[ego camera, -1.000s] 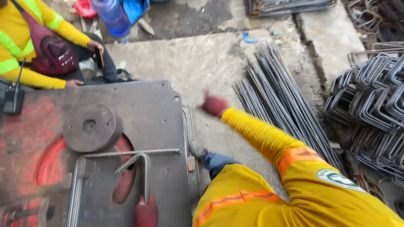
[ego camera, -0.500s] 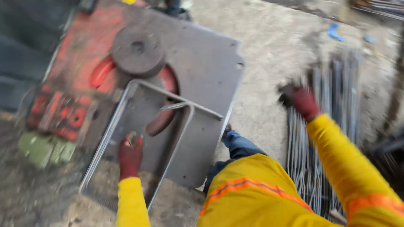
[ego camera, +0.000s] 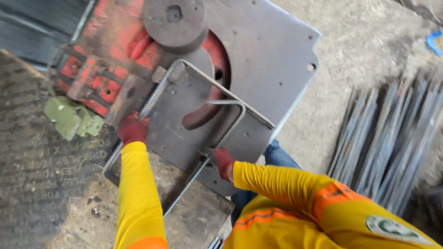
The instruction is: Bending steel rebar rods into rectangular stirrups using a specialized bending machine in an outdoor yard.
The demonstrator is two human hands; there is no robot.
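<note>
A bent steel rebar frame (ego camera: pixel 217 90) lies on the grey plate (ego camera: pixel 267 50) of a red bending machine, hooked near the round steel disc (ego camera: pixel 174 18). My left hand (ego camera: pixel 133 129), in a red glove, grips the frame's left side bar. My right hand (ego camera: pixel 223 161), also red-gloved, grips the inner bar near the plate's lower edge. Both sleeves are yellow with orange bands.
A bundle of straight rebar (ego camera: pixel 392 152) lies on the concrete floor at the right. A green block (ego camera: pixel 73 119) sits left of the machine. A worn wooden board (ego camera: pixel 194 216) lies under the frame's lower end. My blue-trousered knee (ego camera: pixel 277 157) is beside the plate.
My right hand has come back from the rebar bundle at the right and taken hold of the frame. The view has swung closer over the machine.
</note>
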